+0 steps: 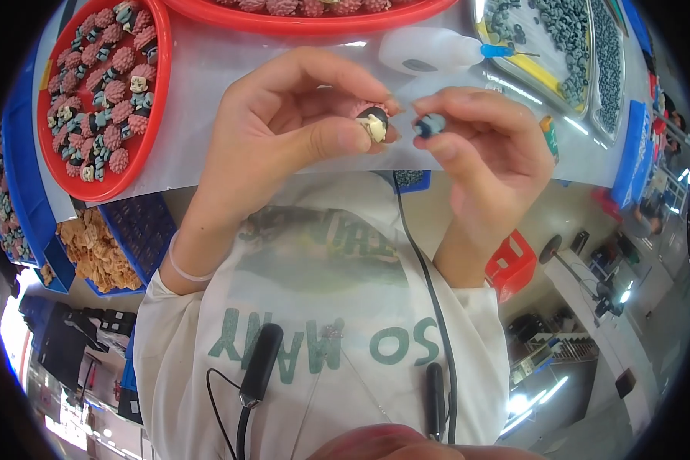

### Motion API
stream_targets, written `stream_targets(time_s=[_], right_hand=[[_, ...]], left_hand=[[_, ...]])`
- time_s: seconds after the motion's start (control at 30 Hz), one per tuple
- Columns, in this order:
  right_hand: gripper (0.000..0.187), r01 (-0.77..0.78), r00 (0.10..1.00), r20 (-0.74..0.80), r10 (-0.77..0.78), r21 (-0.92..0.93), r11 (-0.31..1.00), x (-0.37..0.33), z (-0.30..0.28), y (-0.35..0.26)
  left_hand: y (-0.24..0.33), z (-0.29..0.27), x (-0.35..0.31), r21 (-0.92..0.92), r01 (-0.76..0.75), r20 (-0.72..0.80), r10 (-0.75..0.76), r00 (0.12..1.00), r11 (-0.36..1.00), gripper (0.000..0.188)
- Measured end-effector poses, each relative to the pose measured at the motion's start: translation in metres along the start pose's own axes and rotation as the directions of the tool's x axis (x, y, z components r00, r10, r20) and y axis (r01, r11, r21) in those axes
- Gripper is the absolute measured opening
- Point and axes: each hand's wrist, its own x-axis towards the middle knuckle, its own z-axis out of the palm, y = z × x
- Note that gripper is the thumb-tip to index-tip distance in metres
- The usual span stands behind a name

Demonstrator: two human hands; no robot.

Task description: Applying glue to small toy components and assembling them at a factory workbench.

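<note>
Red, the basin (92,192) left of the left hand (261,126) held seemingly finished figures (115,92). That hand, fingers curled, pinched a pink-topped figurine (374,123) — the right hand (491,146), just beside, pinched a blue-grey piece (431,125), apparently not yet joined. Grey parts (563,38) lay beyond.

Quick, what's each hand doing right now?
Left hand: closed, holding a small pink, black and cream figure piece.
Right hand: closed, holding a small blue-grey and dark piece.
</note>
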Motion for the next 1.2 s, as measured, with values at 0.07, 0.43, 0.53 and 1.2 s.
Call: stream_targets(time_s=[0.07, 0.43, 0.53, 1.2], right_hand=[[0.027, 0.048, 0.999, 0.011, -0.048, -0.032, 0.998, 0.002, 0.005, 0.000], [0.026, 0.245, 0.967, 0.126, -0.220, -0.246, 0.938, 0.006, 0.005, -0.001], [0.023, 0.325, 0.946, 0.125, -0.300, -0.311, 0.893, 0.006, 0.009, -0.001], [0.030, 0.487, 0.858, 0.201, -0.472, -0.609, 0.626, -0.002, 0.029, -0.001]], left_hand=[[0.000, -0.001, -0.001, 0.000, 0.010, -0.002, -0.010, 1.000, 1.000, 0.038], [0.000, -0.001, -0.001, -0.007, 0.026, -0.024, -0.026, 0.999, 1.000, 0.040], [-0.003, 0.000, 0.000, -0.006, -0.014, -0.029, 0.014, 0.999, 1.000, 0.039], [0.004, -0.005, -0.010, -0.148, -0.049, 0.017, 0.052, 0.999, 0.988, 0.036]])
